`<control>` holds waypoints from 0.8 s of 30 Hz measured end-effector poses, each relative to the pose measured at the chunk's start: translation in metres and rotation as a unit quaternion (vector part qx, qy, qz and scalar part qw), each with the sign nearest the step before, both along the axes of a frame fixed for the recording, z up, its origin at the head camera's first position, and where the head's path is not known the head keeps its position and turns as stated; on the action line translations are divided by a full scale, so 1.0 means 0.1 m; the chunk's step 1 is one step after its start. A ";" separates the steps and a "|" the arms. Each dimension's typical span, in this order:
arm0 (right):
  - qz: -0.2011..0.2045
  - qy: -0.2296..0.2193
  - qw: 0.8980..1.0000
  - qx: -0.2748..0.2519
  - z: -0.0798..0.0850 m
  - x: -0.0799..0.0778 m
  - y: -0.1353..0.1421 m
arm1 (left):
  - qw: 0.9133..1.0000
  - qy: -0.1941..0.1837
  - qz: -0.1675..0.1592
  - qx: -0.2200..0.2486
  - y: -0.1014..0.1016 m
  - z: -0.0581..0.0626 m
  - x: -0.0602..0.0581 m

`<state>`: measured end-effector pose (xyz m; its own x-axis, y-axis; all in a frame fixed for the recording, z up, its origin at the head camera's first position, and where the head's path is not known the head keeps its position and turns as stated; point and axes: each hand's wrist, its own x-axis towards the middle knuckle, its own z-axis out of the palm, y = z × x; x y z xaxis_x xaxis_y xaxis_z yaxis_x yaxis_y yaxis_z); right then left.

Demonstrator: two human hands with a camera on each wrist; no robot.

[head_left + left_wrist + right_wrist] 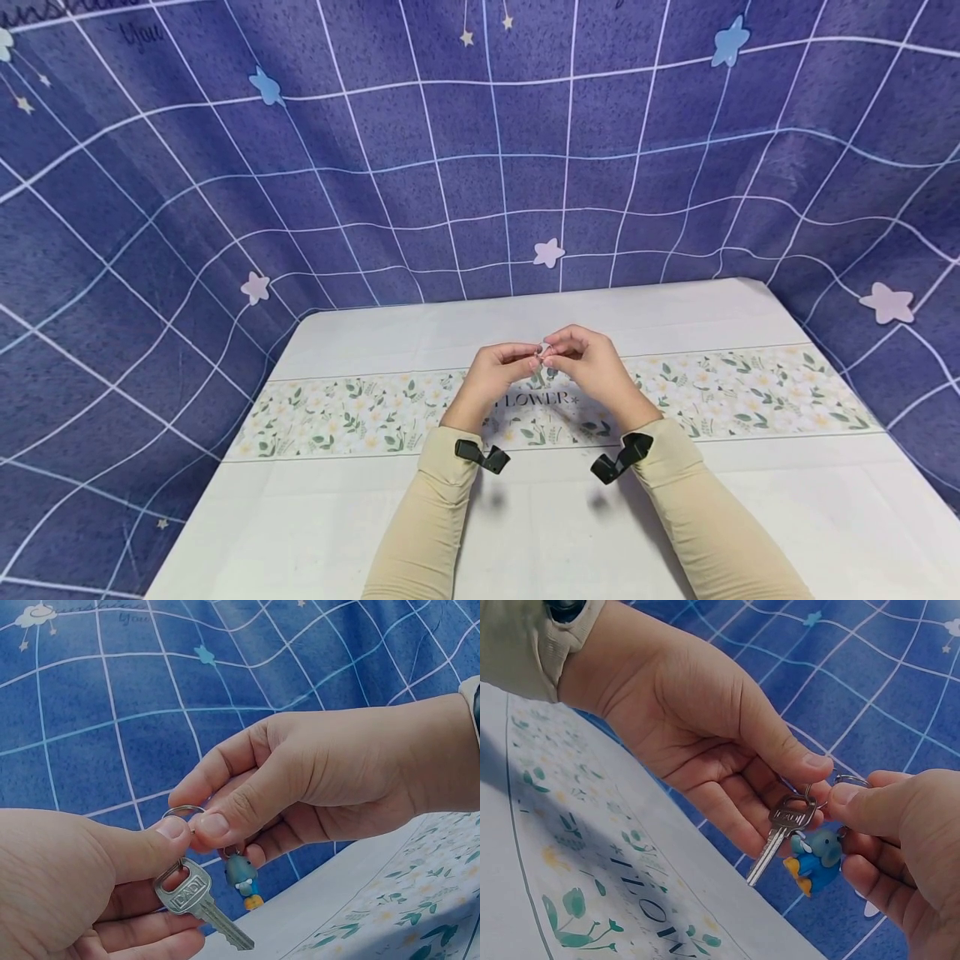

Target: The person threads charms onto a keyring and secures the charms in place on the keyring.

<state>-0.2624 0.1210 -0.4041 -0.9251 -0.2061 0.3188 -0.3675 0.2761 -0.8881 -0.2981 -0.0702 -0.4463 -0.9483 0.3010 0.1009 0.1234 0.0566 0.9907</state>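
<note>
In the head view my left hand [493, 377] and right hand [595, 368] meet over the printed band, fingertips close together. Between them is a thin metal key ring [184, 808], pinched by thumb and fingers of each hand. A silver key [193, 894] stamped "DAD" hangs at the left fingers, blade pointing down. Below the right fingers dangles a small blue and grey-green figurine charm [817, 862] with yellow feet. The fingertips hide part of the ring.
A white tablecloth [322, 508] covers the table, its band [337, 417] printed with flowers and the word "FLOWER". Behind and at the sides hangs a blue curtain [465, 183] with a grid and stars. Black straps [480, 455] sit on both cuffs.
</note>
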 end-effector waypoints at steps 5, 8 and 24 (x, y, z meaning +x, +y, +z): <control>-0.001 0.004 1.000 0.002 0.01 0.01 -0.01 | 1.000 -0.005 0.000 0.003 0.00 -0.01 -0.01; -0.001 0.004 1.000 0.000 0.02 0.01 -0.01 | 1.000 -0.007 0.001 0.007 0.00 -0.01 -0.01; -0.006 -0.011 1.000 -0.018 -0.02 -0.03 0.01 | 1.000 0.020 -0.005 -0.004 0.01 0.00 -0.01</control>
